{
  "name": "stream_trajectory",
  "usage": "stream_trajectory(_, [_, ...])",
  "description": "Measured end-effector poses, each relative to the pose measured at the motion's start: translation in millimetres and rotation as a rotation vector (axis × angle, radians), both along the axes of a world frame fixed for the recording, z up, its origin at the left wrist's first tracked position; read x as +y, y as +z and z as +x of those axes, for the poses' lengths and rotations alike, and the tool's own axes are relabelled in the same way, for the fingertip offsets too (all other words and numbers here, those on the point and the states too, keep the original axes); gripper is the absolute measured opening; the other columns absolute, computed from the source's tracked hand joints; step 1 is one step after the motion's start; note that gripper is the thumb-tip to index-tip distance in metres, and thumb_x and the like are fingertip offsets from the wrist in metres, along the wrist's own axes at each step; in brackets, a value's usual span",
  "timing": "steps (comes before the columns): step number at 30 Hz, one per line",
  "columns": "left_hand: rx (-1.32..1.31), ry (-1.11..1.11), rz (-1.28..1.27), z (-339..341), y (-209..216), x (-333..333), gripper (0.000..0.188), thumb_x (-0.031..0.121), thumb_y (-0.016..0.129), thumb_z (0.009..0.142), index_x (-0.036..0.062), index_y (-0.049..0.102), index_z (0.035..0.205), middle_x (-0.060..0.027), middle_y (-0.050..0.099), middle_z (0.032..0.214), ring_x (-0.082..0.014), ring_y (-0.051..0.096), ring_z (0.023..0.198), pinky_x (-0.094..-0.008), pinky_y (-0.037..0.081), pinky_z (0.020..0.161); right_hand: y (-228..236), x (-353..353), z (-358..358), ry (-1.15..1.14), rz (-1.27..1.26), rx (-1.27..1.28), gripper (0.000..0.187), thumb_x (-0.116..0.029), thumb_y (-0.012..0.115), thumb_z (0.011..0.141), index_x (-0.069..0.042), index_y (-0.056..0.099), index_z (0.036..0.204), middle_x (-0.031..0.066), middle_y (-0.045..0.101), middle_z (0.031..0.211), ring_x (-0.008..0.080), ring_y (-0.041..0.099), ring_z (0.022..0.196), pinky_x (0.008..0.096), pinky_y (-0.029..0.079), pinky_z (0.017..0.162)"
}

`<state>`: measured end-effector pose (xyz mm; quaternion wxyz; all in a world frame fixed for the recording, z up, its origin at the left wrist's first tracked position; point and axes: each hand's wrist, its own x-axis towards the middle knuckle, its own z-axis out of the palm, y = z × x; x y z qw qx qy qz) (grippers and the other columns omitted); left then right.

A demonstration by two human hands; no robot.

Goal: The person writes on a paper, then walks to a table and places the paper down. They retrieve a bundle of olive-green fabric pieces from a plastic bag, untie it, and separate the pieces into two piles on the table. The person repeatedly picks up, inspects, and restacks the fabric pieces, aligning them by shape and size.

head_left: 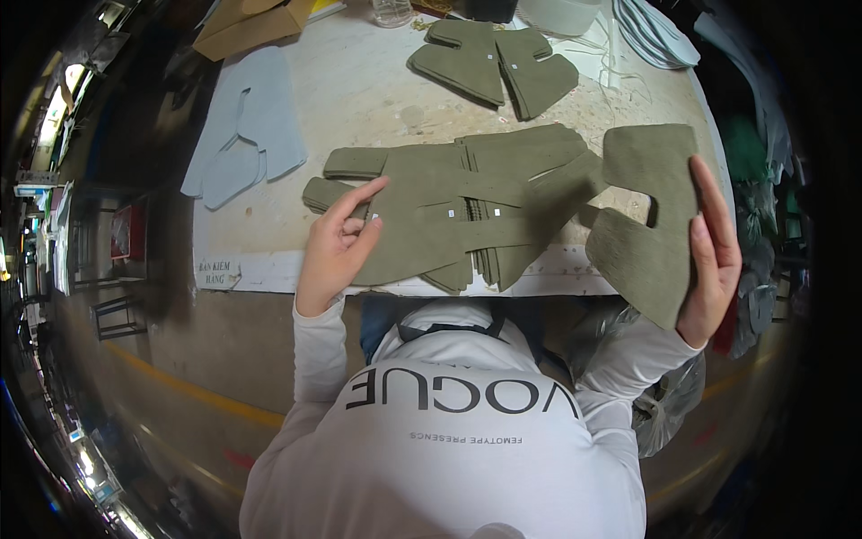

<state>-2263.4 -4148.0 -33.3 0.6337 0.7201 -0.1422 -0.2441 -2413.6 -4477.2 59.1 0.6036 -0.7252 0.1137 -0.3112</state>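
Thumb under index finger on its right edge, my right hand (pixel 716 269) holds up an olive-green cut piece (pixel 642 234) with a notch in its left side. It is raised over the table's right front corner. My left hand (pixel 337 247) is over the left end of a spread stack of similar olive pieces (pixel 422 184), index finger and thumb stretched apart, other fingers curled. By its thumb tip is a tiny white sticker (pixel 374 216); whether it sits on the thumb or the fabric I cannot tell. More olive pieces (pixel 530 225) overlap the stack at right.
Farther back lie two small stacks of olive pieces (pixel 462 67). Pale grey cut shapes (pixel 247 135) lie at the table's left. A cardboard box (pixel 247 31), a clear jar (pixel 392 13) and layered pale sheets (pixel 654 36) line the far side. Clear plastic bags (pixel 660 404) hang low right.
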Motion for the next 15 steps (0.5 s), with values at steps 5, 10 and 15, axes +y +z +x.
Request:
stream_trajectory(5, [-0.162,0.147,0.106,-3.2,-1.5,-1.9,0.048,-0.005,0.065,0.085,0.0046,0.058,0.131,-0.0096,0.062,0.12,-0.0047,0.059,0.071,-0.0185,0.05,0.062,5.9,18.5,19.1,0.21,0.032,0.074,0.045,-0.009,0.054,0.094,0.006,0.052,0.136,0.0172,0.056,0.136,0.0182,0.055,0.122,0.0294,0.038,0.106])
stream_trajectory(10, [-0.278,0.147,0.204,-3.1,-9.4,-2.3,0.05,-0.004,0.069,0.081,0.0027,0.059,0.13,-0.0091,0.064,0.112,-0.008,0.062,0.071,-0.0198,0.051,0.062,0.2,42.7,34.2,0.336,0.03,-0.037,0.045,-0.01,0.056,0.093,0.003,0.053,0.136,0.0156,0.057,0.136,0.0168,0.058,0.116,0.0289,0.042,0.102])
stream_trajectory(15, [-0.365,0.134,0.155,-2.7,-14.4,2.2,0.044,-0.006,0.062,0.084,0.0018,0.06,0.127,-0.009,0.064,0.112,-0.0067,0.06,0.068,-0.0194,0.05,0.063,-48.3,51.6,44.2,0.362,0.102,0.073,0.042,-0.002,0.053,0.094,-0.001,0.055,0.136,0.0104,0.058,0.131,0.0165,0.055,0.117,0.0279,0.04,0.102])
